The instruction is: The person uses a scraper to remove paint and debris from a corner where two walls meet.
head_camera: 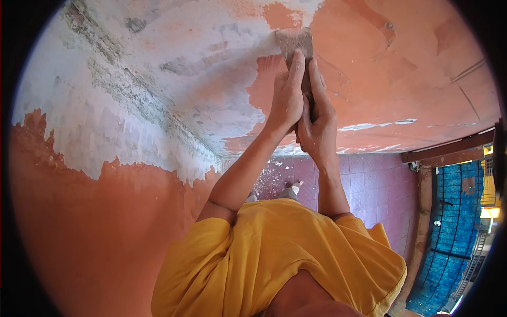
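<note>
Both my hands are raised in front of me on one dusty scraper point(295, 41), whose wide flat blade lies against the painted wall point(368, 79). My left hand point(288, 97) presses its fingers along the back of the blade. Around the handle, lower down, my right hand point(319, 123) is closed, one finger stretched up beside the blade. The blade is at the border between orange paint and a bare whitish patch point(222, 75). A small patch of orange paint remains left of the handle. The blade's front edge is hard to make out.
At the left, a second wall point(119, 210) meets this one in a mouldy corner, its upper part bare and whitish. Paint flakes point(277, 170) lie on the reddish tiled floor point(364, 182) near my feet. A metal grille with blue sheeting point(455, 218) stands at the right.
</note>
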A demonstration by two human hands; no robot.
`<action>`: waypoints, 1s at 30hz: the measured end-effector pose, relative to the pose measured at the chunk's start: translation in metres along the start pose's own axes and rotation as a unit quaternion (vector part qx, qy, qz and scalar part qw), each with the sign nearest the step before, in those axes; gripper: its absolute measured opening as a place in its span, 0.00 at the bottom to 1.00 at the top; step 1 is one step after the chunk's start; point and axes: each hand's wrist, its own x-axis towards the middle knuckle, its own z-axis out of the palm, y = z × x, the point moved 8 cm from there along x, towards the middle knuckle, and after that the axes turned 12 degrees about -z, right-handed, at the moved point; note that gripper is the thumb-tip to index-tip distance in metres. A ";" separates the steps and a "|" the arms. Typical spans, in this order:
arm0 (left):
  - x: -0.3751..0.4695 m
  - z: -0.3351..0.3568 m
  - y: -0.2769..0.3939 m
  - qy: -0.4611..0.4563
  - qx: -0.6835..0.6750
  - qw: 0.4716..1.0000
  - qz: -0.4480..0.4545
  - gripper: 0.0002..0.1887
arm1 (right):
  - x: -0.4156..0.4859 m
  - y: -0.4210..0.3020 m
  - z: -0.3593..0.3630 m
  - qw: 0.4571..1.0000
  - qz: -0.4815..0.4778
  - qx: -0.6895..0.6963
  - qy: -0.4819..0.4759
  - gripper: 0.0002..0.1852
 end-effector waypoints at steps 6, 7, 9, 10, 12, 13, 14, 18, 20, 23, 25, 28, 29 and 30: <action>-0.001 0.017 0.001 -0.008 -0.012 1.000 -0.001 0.25 | 0.011 0.000 -0.013 0.999 -0.026 0.019 0.003 0.30; 0.000 0.012 -0.005 0.026 0.003 0.999 -0.025 0.25 | 0.009 -0.004 -0.020 0.999 -0.027 0.016 0.008 0.30; 0.002 0.006 -0.018 0.007 0.003 1.000 -0.005 0.27 | 0.001 0.003 -0.025 0.999 0.011 -0.011 -0.048 0.33; 0.006 0.000 -0.028 -0.012 0.008 1.000 0.013 0.29 | -0.009 0.001 -0.030 0.999 -0.007 0.002 -0.040 0.33; 0.002 -0.024 -0.076 -0.192 -0.002 0.978 -0.086 0.32 | -0.058 0.018 -0.042 0.997 0.062 -0.050 -0.020 0.37; 0.001 -0.061 -0.111 -0.165 -0.010 0.970 -0.176 0.33 | -0.087 0.029 -0.042 0.995 0.080 -0.056 0.000 0.40; -0.003 -0.091 -0.149 -0.166 -0.059 0.958 -0.228 0.34 | -0.122 0.041 -0.043 0.992 0.098 -0.072 0.023 0.36; -0.066 -0.286 -0.260 0.084 0.680 0.690 -0.231 0.19 | -0.291 0.134 -0.042 0.865 0.327 -0.286 -0.251 0.19; -0.103 -0.348 -0.271 0.189 0.628 0.738 -0.159 0.14 | -0.336 0.146 -0.086 0.898 0.288 -0.322 -0.089 0.18; -0.169 -0.412 -0.272 0.373 0.607 0.665 -0.222 0.13 | -0.394 0.175 -0.124 0.897 0.299 -0.323 -0.040 0.16; -0.204 -0.415 -0.265 0.443 0.513 0.715 -0.172 0.14 | -0.477 0.205 -0.133 0.812 0.575 -0.090 -0.040 0.16; -0.267 -0.414 -0.265 0.466 0.426 0.752 -0.189 0.17 | -0.556 0.189 -0.165 0.777 0.598 -0.134 -0.142 0.16; -0.292 -0.416 -0.280 0.440 0.436 0.732 -0.285 0.17 | -0.587 0.176 -0.183 0.749 0.607 -0.188 -0.189 0.18; -0.311 -0.407 -0.289 0.420 0.435 0.753 -0.260 0.17 | -0.615 0.160 -0.199 0.751 0.610 -0.181 -0.176 0.19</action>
